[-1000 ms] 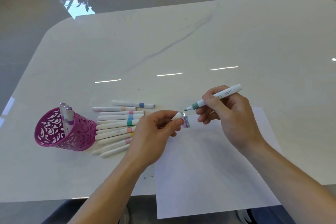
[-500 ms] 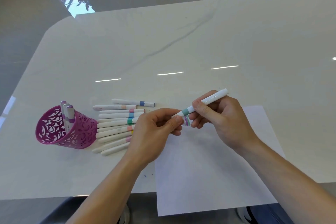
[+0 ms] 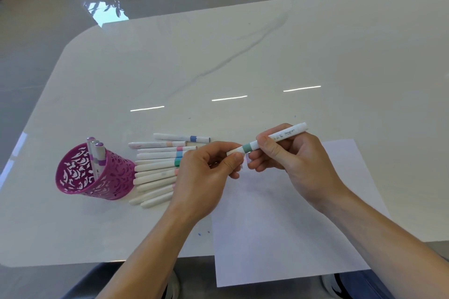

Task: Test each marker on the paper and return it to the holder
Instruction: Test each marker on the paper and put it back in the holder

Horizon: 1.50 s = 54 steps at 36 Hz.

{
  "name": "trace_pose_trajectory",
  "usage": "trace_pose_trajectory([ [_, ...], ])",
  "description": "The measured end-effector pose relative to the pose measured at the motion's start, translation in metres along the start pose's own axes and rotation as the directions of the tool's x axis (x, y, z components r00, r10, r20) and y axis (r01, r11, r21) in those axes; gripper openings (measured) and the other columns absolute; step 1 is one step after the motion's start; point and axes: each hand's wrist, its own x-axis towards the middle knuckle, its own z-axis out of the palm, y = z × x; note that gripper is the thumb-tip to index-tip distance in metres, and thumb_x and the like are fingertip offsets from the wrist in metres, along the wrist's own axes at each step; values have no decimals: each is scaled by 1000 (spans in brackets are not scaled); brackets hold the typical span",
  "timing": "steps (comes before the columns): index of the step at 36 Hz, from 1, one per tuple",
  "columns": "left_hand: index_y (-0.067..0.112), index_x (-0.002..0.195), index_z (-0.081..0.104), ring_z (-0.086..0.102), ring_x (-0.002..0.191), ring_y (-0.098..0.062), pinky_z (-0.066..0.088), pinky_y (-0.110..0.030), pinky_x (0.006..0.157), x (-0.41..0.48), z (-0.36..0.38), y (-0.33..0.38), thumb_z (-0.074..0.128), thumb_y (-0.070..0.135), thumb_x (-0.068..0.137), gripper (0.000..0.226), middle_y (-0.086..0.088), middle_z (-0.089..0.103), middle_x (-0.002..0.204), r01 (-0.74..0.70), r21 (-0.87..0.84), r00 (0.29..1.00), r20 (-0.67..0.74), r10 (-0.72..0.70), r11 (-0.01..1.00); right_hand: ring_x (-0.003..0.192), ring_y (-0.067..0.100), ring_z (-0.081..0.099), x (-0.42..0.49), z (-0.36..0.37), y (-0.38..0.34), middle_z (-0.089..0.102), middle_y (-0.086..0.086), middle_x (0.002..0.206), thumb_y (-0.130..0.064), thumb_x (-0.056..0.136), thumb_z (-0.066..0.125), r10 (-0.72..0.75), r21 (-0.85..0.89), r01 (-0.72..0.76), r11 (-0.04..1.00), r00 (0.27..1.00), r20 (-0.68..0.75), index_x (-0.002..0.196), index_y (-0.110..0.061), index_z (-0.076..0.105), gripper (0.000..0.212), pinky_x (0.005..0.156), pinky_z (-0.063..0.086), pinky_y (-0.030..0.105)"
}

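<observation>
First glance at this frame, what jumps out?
Both hands meet mid-frame on a green-banded marker, the right hand on the barrel and the left hand on its capped end. At left, a magenta holder has three markers in it, beside a row of markers on the table.

Both bare forearms reach in from the near edge and meet at centre. The left hand (image 3: pixel 206 172) shows its back, fingers curled, thumb and forefinger pinched together (on a marker's capped end). The right hand (image 3: pixel 289 160) is closed around the same marker's barrel, knuckles facing left.
</observation>
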Motion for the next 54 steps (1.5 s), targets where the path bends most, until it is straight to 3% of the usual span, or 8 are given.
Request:
trace_pose_trajectory([
  [6, 17, 96, 74, 62, 67, -8, 46, -14, 60, 5, -8, 11, 71, 13, 90, 8, -1, 69, 75, -1, -79, 1000, 15, 3, 997, 78, 31, 74, 3, 2, -3, 75, 19, 84, -25, 88, 71, 99, 82, -98, 992, 995, -4, 99, -1, 72, 26, 69, 60, 31],
  [11, 23, 95, 75, 62, 74, -18, 50, -33, 75, 8, -23, 14, 78, 21, 84, 11, -23, 64, 92, -13, -202, 999, -49, 3, 979, 67, 21, 69, 7, -4, -5, 73, 10, 78, -22, 94, 70, 268, 124, -260, 958, 962, -51, 103, -2, 70, 21, 62, 57, 26],
  [16, 14, 101, 72, 68, 87, -15, 55, -26, 80, 8, -32, 17, 68, 13, 91, 11, -1, 74, 94, -91, -248, 975, -221, 35, 964, 63, 18, 67, 12, -9, -5, 73, 8, 76, -18, 97, 69, 323, 46, -319, 946, 937, -132, 104, -5, 68, 15, 61, 56, 25],
  [22, 8, 110, 70, 71, 102, -17, 56, -32, 93, 2, -43, 27, 66, 18, 92, 21, -4, 75, 106, -207, -165, 921, -366, 135, 964, 58, 19, 67, 12, -5, -3, 73, 9, 73, -14, 98, 65, 333, -62, -346, 936, 930, -155, 99, -6, 65, 8, 60, 54, 29],
  [29, 23, 115, 68, 67, 99, -14, 56, -35, 88, -14, -64, 27, 62, 21, 98, 18, 6, 71, 105, -286, 284, 806, -445, 390, 915, 56, 22, 65, 12, 2, 0, 73, 10, 71, -11, 97, 63, 320, -214, -352, 911, 932, -172, 97, -3, 64, 9, 63, 53, 36],
  [36, 8, 122, 66, 54, 94, 10, 40, -5, 83, -26, -98, 29, 58, 15, 101, 24, 4, 62, 109, -281, 641, 658, -413, 630, 714, 56, 21, 65, 12, 3, 5, 74, 9, 69, -11, 96, 62, 309, -313, -350, 883, 935, -172, 95, -2, 65, 9, 62, 53, 35],
  [46, 25, 118, 68, 62, 94, -1, 53, -24, 83, -31, -130, 20, 62, 25, 98, 21, 10, 66, 109, -105, 567, 677, -561, 476, 817, 54, 21, 65, 15, 7, 7, 74, 8, 68, -9, 96, 61, 304, -339, -344, 875, 938, -167, 92, -3, 64, 7, 60, 53, 35],
  [54, 28, 108, 68, 61, 84, 1, 42, -9, 72, -29, -134, 14, 70, 19, 90, 20, 10, 66, 99, 93, 567, 773, -559, 299, 819, 54, 20, 66, 16, 6, 7, 74, 8, 68, -8, 95, 61, 294, -345, -339, 875, 939, -176, 94, -2, 65, 8, 60, 53, 34],
])
